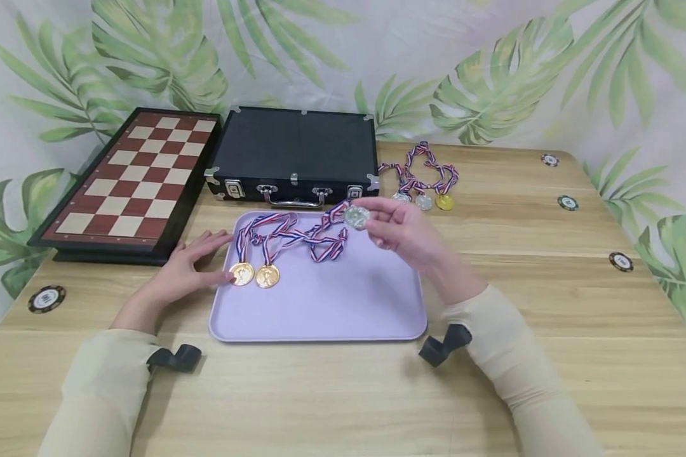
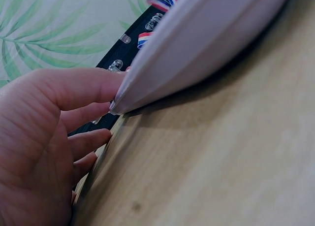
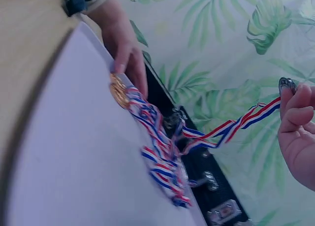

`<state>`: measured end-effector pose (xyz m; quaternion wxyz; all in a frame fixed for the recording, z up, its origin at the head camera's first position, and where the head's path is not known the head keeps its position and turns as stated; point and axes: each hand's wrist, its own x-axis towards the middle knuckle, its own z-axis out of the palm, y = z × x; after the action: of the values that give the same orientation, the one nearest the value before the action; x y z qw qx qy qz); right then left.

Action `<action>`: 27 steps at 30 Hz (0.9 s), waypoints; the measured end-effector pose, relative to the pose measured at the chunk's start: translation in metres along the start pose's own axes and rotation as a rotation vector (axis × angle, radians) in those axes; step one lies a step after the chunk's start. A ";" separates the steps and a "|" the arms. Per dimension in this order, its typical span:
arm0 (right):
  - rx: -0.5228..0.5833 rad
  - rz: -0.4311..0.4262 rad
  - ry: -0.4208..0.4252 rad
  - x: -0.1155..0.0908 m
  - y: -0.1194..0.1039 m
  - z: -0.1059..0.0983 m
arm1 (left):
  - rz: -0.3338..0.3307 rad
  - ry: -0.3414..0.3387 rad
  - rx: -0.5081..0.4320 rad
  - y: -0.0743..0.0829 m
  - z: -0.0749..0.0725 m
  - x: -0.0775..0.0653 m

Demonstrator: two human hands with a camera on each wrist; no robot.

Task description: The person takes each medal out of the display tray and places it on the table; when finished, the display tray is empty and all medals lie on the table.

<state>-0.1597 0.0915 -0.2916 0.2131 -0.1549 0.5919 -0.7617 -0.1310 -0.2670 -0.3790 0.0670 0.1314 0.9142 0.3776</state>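
My right hand [image 1: 403, 231] pinches a silver medal [image 1: 357, 218] between thumb and fingers, raised over the back of the lavender tray [image 1: 331, 311]. From the medal, its red, white and blue ribbon [image 3: 236, 125] runs down to the tangled ribbons [image 3: 160, 147] on the tray. At the tray's left edge, my left hand [image 1: 185, 263] has its fingers spread, with the thumb over the rim at a gold medal [image 1: 242, 273]. Another gold medal [image 1: 267, 276] lies just right of that one. In the left wrist view, the tray wall [image 2: 211, 44] hides the medals.
Behind the tray stands a black case [image 1: 294, 146], with a checkered board [image 1: 137, 171] to its left. Two silver medals [image 1: 423, 202] and a gold-coloured medal [image 1: 444, 202] lie with ribbons right of the case. Poker chips [image 1: 622, 261] dot the wooden table [image 1: 520, 393].
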 end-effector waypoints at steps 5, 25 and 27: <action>-0.011 -0.094 0.019 -0.007 -0.022 -0.022 | -0.006 -0.007 0.003 0.000 0.000 0.001; 0.294 -0.288 0.160 -0.018 -0.109 -0.121 | 0.002 0.007 0.009 0.000 0.000 0.001; 0.317 -0.287 0.207 -0.015 -0.114 -0.130 | -0.002 0.004 0.015 -0.001 0.000 0.001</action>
<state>-0.2267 0.2312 -0.2136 0.0623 -0.1230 0.4553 -0.8796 -0.1317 -0.2671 -0.3798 0.0644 0.1301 0.9172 0.3712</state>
